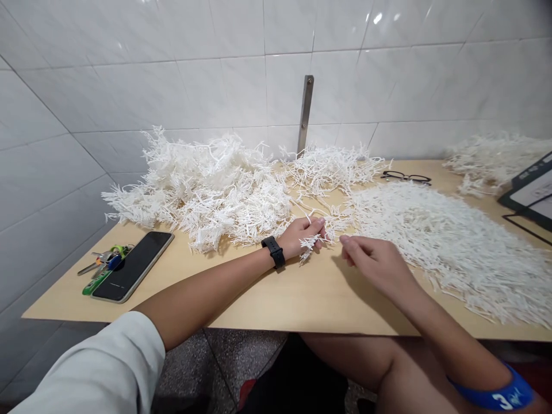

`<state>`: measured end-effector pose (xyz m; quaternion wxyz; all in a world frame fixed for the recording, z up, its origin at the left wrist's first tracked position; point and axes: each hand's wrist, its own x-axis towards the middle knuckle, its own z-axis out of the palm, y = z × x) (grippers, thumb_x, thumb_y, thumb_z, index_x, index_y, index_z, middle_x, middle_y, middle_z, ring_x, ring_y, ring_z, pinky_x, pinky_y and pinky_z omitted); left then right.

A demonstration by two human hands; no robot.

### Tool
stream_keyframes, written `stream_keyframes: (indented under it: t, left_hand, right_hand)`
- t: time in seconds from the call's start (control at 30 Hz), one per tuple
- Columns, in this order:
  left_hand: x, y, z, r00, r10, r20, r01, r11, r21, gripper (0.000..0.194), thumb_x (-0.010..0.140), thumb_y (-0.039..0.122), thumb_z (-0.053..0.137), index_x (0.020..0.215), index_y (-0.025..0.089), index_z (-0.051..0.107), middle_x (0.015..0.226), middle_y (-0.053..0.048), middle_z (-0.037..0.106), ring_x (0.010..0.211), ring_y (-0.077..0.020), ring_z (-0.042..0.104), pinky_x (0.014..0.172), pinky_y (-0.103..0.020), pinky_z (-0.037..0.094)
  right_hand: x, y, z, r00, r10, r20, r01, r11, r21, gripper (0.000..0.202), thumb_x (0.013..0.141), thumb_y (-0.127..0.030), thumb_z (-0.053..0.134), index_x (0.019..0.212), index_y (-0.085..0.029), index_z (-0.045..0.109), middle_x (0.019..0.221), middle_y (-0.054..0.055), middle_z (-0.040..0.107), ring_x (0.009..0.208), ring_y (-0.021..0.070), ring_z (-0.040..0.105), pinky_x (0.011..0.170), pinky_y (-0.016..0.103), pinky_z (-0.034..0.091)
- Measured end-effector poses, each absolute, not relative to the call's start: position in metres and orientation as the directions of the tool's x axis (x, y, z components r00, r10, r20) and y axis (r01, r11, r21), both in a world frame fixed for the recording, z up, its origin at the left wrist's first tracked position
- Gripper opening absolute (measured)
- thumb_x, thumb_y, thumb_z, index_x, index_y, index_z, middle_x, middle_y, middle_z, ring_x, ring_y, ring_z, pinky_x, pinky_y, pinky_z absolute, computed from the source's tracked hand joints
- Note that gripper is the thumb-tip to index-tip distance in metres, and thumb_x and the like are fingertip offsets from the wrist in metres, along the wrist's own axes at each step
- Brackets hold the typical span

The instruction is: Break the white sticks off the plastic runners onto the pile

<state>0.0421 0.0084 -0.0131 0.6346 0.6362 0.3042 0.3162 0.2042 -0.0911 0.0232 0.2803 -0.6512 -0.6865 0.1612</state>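
White plastic sprig [311,240], a small branching piece, sits pinched in my left hand [304,234] near the middle of the wooden table [276,299], at the gap between the two big heaps. From the head camera, the only view I have, I see the left fingers curled around its stem, with the wrist and its black watch [273,251] resting on the tabletop. My right hand [370,257] lies just beside it, fingers drawn together and pointing at the sprig's tips; I cannot tell whether they actually grip a prong or only touch one.

To the left and behind is a pile of branched plastic pieces [202,190], tangled and bushy. To the right spreads a flatter heap of short loose sticks [448,247].

I judge the sprig to be very light, thin and springy. Its prongs look likely to snap cleanly rather than bend far, so I would hold it by the thicker central stem and take a single prong close to its base.

A phone [133,265] and keys [106,261] lie at the table's left edge. Glasses [406,177] rest near the tiled wall [215,69].
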Motion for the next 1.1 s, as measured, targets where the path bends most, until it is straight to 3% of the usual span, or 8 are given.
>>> stream_keyframes:
  t: [0.1,0.2,0.33,0.5,0.77,0.9,1.0,1.1]
  left_hand:
    - [0.042,0.004,-0.012,0.604,0.789,0.113,0.090,-0.209,0.974,0.051,0.091,0.059,0.042,0.076,0.014,0.058,0.060,0.001,0.055,0.055,-0.0094,0.050,0.057,-0.023,0.039]
    - [0.042,0.002,-0.011,0.620,0.767,0.165,0.174,-0.339,0.925,0.054,0.092,0.059,0.038,0.074,0.014,0.062,0.067,-0.001,0.060,0.064,-0.0118,0.053,0.064,-0.024,0.041]
    - [0.041,0.002,-0.010,0.646,0.747,0.158,0.209,-0.372,0.904,0.060,0.091,0.063,0.034,0.076,0.013,0.064,0.070,-0.003,0.063,0.068,-0.0138,0.056,0.067,-0.025,0.041]
    - [0.037,0.005,-0.005,0.735,0.655,0.173,0.089,-0.347,0.934,0.064,0.090,0.068,0.031,0.091,0.013,0.065,0.076,-0.004,0.062,0.070,-0.0137,0.056,0.070,-0.025,0.043]
    - [0.033,0.011,-0.003,0.791,0.572,0.218,0.104,-0.477,0.873,0.036,0.087,0.049,0.056,0.096,0.015,0.064,0.098,-0.006,0.061,0.091,-0.0168,0.056,0.082,-0.026,0.042]
    - [0.034,0.006,-0.004,0.741,0.625,0.245,0.167,-0.525,0.834,0.027,0.088,0.040,0.054,0.084,0.015,0.061,0.088,-0.004,0.058,0.083,-0.0147,0.053,0.077,-0.026,0.040]
    - [0.036,0.002,-0.003,0.698,0.666,0.263,0.237,-0.562,0.793,0.032,0.087,0.040,0.054,0.068,0.015,0.050,0.072,0.001,0.047,0.070,-0.0114,0.044,0.067,-0.025,0.035]
    - [0.037,0.000,-0.005,0.703,0.665,0.252,0.265,-0.574,0.774,0.035,0.087,0.042,0.054,0.065,0.016,0.043,0.067,0.003,0.041,0.064,-0.0101,0.038,0.062,-0.024,0.031]
  right_hand:
    - [0.186,-0.089,0.019,-0.087,0.995,0.042,0.645,0.088,-0.759,0.049,0.088,-0.061,0.045,0.066,-0.019,0.058,0.058,0.001,0.056,0.056,0.0161,0.051,0.054,0.028,0.034]
    - [0.178,-0.083,0.010,-0.126,0.992,0.015,0.591,0.087,-0.802,0.042,0.082,-0.059,0.054,0.070,-0.019,0.056,0.061,-0.001,0.054,0.057,0.0144,0.048,0.053,0.026,0.033]
    - [0.182,-0.077,0.003,-0.129,0.992,0.013,0.566,0.084,-0.820,0.036,0.083,-0.050,0.055,0.065,-0.020,0.051,0.058,-0.001,0.052,0.055,0.0141,0.047,0.053,0.027,0.034]
    - [0.196,-0.076,0.004,-0.154,0.979,-0.135,0.271,-0.089,-0.958,0.037,0.079,-0.055,0.060,0.075,-0.018,0.056,0.061,0.002,0.059,0.056,0.0145,0.056,0.058,0.029,0.046]
    - [0.200,-0.080,0.005,-0.128,0.977,-0.169,-0.008,-0.172,-0.985,0.041,0.070,-0.055,0.069,0.086,-0.018,0.061,0.078,0.007,0.066,0.071,0.0181,0.063,0.067,0.031,0.052]
    - [0.203,-0.081,0.005,-0.031,0.993,-0.118,0.235,-0.107,-0.966,0.043,0.080,-0.060,0.055,0.075,-0.018,0.061,0.072,0.006,0.064,0.069,0.0193,0.060,0.064,0.031,0.049]
    - [0.204,-0.082,0.007,0.095,0.992,0.077,0.588,0.006,-0.809,0.046,0.088,-0.059,0.045,0.069,-0.019,0.060,0.063,0.003,0.060,0.063,0.0179,0.054,0.060,0.029,0.040]
    - [0.205,-0.081,0.009,0.077,0.990,0.116,0.703,0.028,-0.711,0.045,0.088,-0.057,0.044,0.066,-0.020,0.057,0.059,0.000,0.056,0.061,0.0167,0.050,0.058,0.027,0.034]
